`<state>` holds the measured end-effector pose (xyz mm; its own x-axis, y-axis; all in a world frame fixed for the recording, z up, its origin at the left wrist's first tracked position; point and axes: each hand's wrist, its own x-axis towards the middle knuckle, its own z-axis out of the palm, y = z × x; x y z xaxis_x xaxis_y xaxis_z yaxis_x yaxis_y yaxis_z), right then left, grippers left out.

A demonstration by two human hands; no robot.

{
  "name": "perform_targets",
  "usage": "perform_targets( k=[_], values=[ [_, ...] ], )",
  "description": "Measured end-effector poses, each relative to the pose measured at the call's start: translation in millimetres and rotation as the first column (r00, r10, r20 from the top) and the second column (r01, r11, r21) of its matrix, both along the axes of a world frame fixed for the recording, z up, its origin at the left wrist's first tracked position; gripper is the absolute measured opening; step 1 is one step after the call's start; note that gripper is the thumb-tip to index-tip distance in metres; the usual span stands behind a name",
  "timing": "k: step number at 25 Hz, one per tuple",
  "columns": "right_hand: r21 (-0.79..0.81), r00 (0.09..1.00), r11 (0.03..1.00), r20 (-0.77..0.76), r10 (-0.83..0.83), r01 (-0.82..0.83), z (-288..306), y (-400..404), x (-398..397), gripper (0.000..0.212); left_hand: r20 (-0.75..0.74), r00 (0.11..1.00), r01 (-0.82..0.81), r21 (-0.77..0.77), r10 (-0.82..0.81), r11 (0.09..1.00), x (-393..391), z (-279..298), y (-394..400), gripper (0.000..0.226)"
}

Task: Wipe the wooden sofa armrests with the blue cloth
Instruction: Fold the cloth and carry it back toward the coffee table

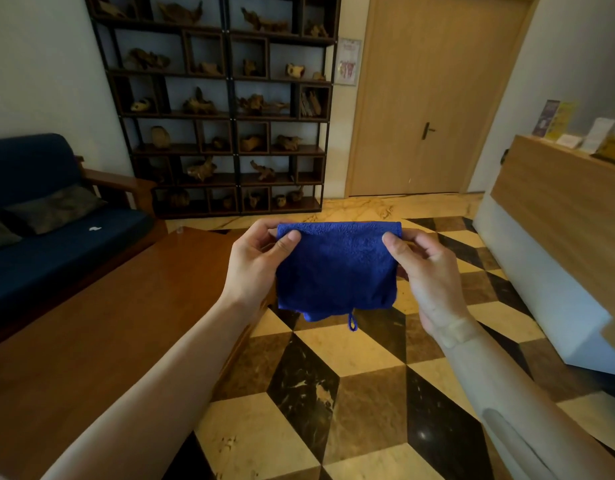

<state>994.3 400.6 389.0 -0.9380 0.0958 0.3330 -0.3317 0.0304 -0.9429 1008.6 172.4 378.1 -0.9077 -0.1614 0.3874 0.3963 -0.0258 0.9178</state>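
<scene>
Both forearms reach out from me over the checkered floor (337, 368), and between them I hold the blue cloth (337, 268) folded and hanging, away from any surface. My left hand (254, 265) pinches its upper left corner with thumb on the near face, while my right hand (427, 271) pinches the upper right corner the same way. Well off to the left, past the wooden table (102, 323), stands the sofa (46, 237) with its wooden armrest (119, 183) at the far end.

dark shelf unit (226, 109) of carvings, wooden door (434, 95), checkered floor (351, 393)
</scene>
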Motion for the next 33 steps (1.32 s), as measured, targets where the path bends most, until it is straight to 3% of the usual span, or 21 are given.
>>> perform_targets(
  k=[5, 9, 19, 33],
  values=[
    [0.015, 1.000, 1.000, -0.009, 0.011, -0.010, -0.2, 7.4, -116.1, 0.024, -0.016, 0.999, -0.043, -0.043, 0.042, 0.998, -104.6, 3.2, 6.6, 0.022],
    [0.018, 0.999, 0.999, -0.004, 0.048, -0.048, 10.2, 9.1, -209.0, 0.011, -0.011, 0.996, -0.084, -0.041, 0.083, 0.996, -185.2, 14.5, 12.1, 0.019],
    [-0.018, 0.989, 0.989, 0.009, 0.146, -0.146, 4.2, -38.5, -391.6, 0.006, 0.010, 0.985, -0.168, -0.079, 0.170, 0.983, -355.8, 10.0, -31.5, 0.017],
    [-0.040, 0.998, 0.999, 0.062, 0.024, -0.021, -1.4, -131.3, -647.6, 0.011, 0.048, 0.995, -0.085, -0.131, 0.092, 0.988, -647.3, 7.6, -127.6, 0.017]
  ],
)
